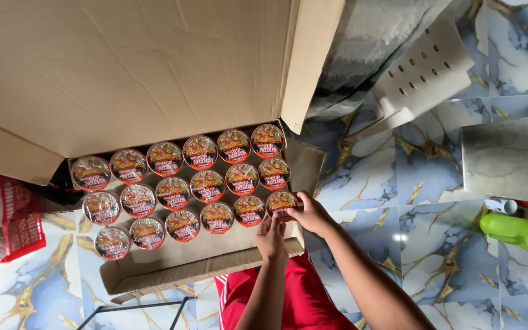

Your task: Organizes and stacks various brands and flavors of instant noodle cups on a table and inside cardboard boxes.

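An open cardboard box (172, 269) on the floor holds three rows of round noodle cups with shiny printed lids (208, 186). Both hands are at the cup at the right end of the nearest row (281, 201). My right hand (313, 215) grips its right rim with fingers curled over the lid. My left hand (271, 237) holds its near edge from below. Red clothing (294, 299) shows under my forearms.
The box's big flaps (129, 67) stand open at the back. A red basket (21, 220) with plastic bags sits at left. A green bottle (519, 233) lies at right, and a white plastic chair (423, 73) stands behind. The floor is blue marbled tile.
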